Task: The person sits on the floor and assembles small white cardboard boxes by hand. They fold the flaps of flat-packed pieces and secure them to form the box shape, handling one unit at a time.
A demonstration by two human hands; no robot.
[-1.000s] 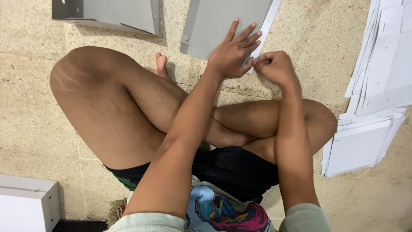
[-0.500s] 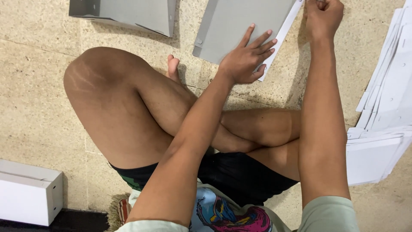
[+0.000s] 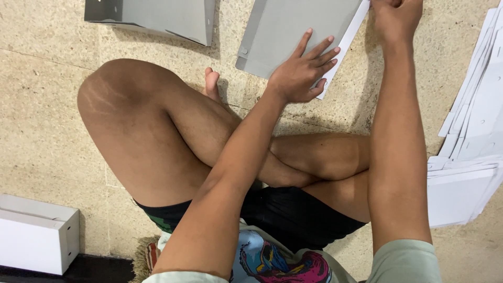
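The person is sitting cross-legged on the stone floor [image 3: 47,115], and the left hand [image 3: 301,73] is pressing flat, fingers spread, on the near end of a grey cardboard sheet [image 3: 293,26] lying just beyond the knees, while the right hand [image 3: 395,18] is closing in a fist on the sheet's white edge flap [image 3: 343,47] at the top of the view. With the two hands working well apart, a hard pull on that flap is likely creasing it crooked or tearing it. The sheet could also be skidding out from under the flat palm on this smooth floor, towards the second grey sheet [image 3: 157,15] on the left.
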